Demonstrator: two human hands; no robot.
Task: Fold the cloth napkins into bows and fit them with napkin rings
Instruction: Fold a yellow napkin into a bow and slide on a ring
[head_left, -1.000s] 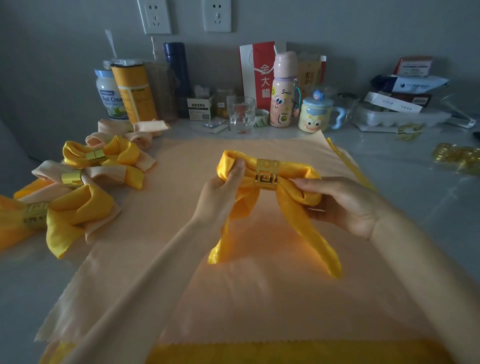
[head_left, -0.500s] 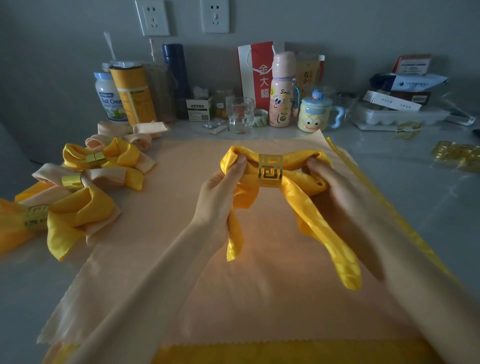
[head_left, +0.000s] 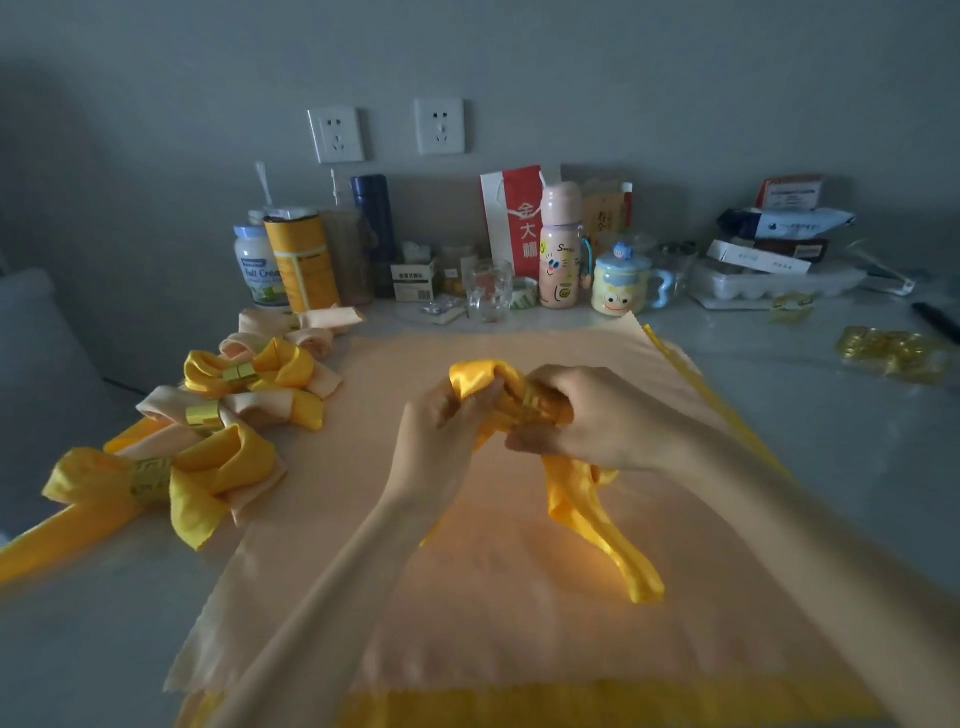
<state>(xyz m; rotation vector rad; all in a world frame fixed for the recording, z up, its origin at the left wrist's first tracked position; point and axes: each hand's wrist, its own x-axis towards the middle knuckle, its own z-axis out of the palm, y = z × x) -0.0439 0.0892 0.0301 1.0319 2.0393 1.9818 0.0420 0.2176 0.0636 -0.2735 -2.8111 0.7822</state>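
Observation:
A yellow satin napkin bow hangs above a flat peach napkin spread on the table. My left hand pinches the bow's left loop. My right hand curls over the bow's middle and right side, covering most of its gold napkin ring. Two tails of the bow droop down toward me. Finished bows with gold rings lie in a row at the left; the nearest is yellow.
Bottles, tins, a glass, a mug and boxes crowd the back edge under two wall sockets. Loose gold rings lie at the far right. A yellow napkin's edge shows under the peach one.
My right hand has moved from the bow's right loop over its middle, hiding most of the ring. The bow is bunched together and the view has tilted up.

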